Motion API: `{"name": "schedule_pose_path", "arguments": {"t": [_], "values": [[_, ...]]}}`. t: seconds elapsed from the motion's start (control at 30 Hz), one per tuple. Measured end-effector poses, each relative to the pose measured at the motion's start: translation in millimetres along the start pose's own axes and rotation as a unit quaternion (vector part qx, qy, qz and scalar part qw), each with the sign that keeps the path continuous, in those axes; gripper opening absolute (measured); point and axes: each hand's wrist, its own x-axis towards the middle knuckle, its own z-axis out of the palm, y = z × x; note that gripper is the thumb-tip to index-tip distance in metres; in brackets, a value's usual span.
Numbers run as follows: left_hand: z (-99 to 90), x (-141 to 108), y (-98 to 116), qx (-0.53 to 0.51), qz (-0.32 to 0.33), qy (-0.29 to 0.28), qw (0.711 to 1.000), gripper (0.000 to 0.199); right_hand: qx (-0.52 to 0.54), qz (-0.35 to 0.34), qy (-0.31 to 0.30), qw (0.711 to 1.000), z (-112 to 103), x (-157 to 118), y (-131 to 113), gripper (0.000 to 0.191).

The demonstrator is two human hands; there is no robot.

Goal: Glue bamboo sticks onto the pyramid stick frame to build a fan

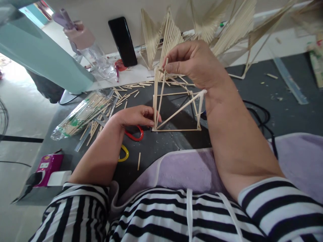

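Observation:
A frame of thin wooden sticks [178, 130] stands on the dark table, with whitish blobs at some of its joints. My left hand [137, 116] is closed at its lower left corner, thumb and fingers about the foot of the upright sticks. Higher up, my right hand [191, 62] pinches the top of a thin wooden stick [163, 89] between thumb and forefinger. This stick leans slightly, its lower end close to my left fingertips. Scissors with a red handle loop [137, 134] lie partly under my left wrist; a yellow loop [124, 154] shows beside my forearm.
Fanned stick structures [171, 32] line the wall, beside a black phone [122, 42] and a clear bottle [94, 58]. At left are a plastic bag of sticks [80, 116], loose sticks and a magenta power box [50, 168]. A ruler [290, 80] and black cable [267, 117] lie right.

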Motion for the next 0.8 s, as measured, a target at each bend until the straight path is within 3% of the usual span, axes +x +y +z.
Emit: {"name": "schedule_pose_path", "arguments": {"t": [0.47, 0.63, 0.73, 0.8], "values": [[4.0, 2.1, -0.3, 0.006, -0.002, 0.012, 1.000, 0.025, -0.011, 0.006, 0.022, 1.000, -3.2, 8.1, 20.4, 0.011], [2.5, -0.9, 2.0, 0.024, -0.001, 0.015, 1.000, 0.028, 0.008, -0.016, 0.020, 1.000, -5.0, 4.5, 7.6, 0.008], [-0.9, -13.1, 14.6, 0.050, 0.013, 0.061, 0.997, 0.035, 0.024, -0.081, 0.039, 0.996, -9.9, -2.0, -12.6, 0.007], [-2.3, -25.1, 26.2, 0.074, 0.039, 0.137, 0.987, 0.040, 0.029, -0.126, 0.061, 0.990, -11.6, -8.9, -30.2, 0.010]]}}
